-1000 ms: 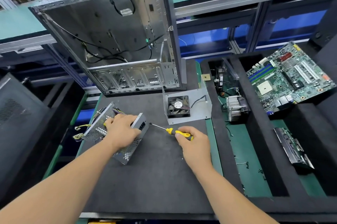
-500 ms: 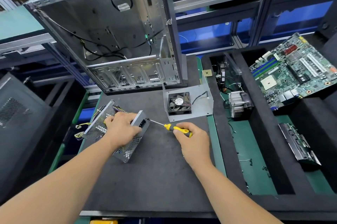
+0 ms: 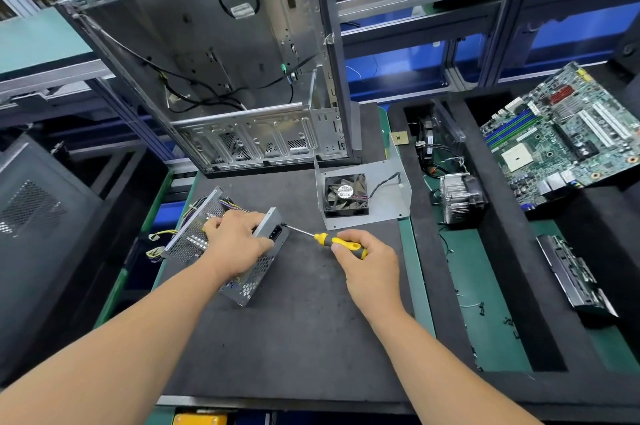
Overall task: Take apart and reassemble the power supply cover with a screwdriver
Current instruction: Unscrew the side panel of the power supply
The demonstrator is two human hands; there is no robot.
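A perforated metal power supply with coloured wires at its far end lies on the dark foam mat. My left hand grips it from above, fingers curled over its top edge. My right hand holds a yellow-handled screwdriver. The thin shaft points left, and its tip touches the upper corner of the power supply's end plate, beside the black socket.
An open metal computer case stands behind the mat. To the right of the power supply lies a metal bracket with a black fan. Foam trays on the right hold a heatsink, a green motherboard and a black part.
My right hand has pushed the screwdriver left, bringing its tip from a short way off onto the end plate's corner. My left hand keeps its hold on the power supply.
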